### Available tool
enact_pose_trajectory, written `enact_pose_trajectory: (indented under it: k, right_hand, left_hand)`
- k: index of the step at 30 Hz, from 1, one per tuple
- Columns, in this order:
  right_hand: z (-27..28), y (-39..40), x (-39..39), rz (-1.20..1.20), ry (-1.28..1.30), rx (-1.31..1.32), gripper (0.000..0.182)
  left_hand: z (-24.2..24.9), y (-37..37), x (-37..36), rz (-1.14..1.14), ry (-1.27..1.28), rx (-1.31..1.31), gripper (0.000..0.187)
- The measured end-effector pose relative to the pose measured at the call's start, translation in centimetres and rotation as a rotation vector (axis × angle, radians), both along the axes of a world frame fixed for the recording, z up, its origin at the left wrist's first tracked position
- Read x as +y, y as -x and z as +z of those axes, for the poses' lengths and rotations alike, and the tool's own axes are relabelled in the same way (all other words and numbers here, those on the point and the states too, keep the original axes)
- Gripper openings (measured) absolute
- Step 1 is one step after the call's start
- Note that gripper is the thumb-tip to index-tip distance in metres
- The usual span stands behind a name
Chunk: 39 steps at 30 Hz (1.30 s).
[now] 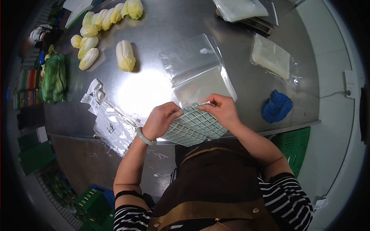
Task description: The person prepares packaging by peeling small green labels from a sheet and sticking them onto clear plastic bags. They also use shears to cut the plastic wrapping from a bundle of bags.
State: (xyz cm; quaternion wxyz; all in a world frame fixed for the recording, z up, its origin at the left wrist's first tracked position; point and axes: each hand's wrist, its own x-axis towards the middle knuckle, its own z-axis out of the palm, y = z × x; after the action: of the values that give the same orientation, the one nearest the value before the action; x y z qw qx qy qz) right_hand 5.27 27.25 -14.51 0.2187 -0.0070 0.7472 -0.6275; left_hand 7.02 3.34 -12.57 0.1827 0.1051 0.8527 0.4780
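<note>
A green-and-white checked cloth point(192, 125) hangs in folds at the near edge of the steel table, pinched along its top by both hands. My left hand point(160, 118), below which a pale bangle circles the wrist, grips its upper left corner. On the other side, my right hand point(222, 111) has thumb and finger closed on the upper right edge. Just beyond the cloth lie flat clear plastic bags point(196, 75). Left of my left hand are a crinkled clear bag with black writing point(113, 125) and a strip of white labels point(93, 98).
Several napa cabbages point(110, 18) line the far left, with one single cabbage point(125, 56) nearer. A scale point(260, 25) bears plastic bags point(241, 9). At right are a bag pack point(271, 57) and blue crumpled fabric point(277, 106). A green crate point(295, 148) stands below the table.
</note>
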Motion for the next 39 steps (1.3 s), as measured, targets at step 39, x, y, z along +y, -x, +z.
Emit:
enact_pose_trajectory:
  k: [39]
  right_hand:
    - [1.2, -0.5, 3.0, 0.183, -0.293, 0.505, 0.023]
  left_hand:
    - [2.9, 1.1, -1.6, -0.025, 0.069, -0.049, 0.020]
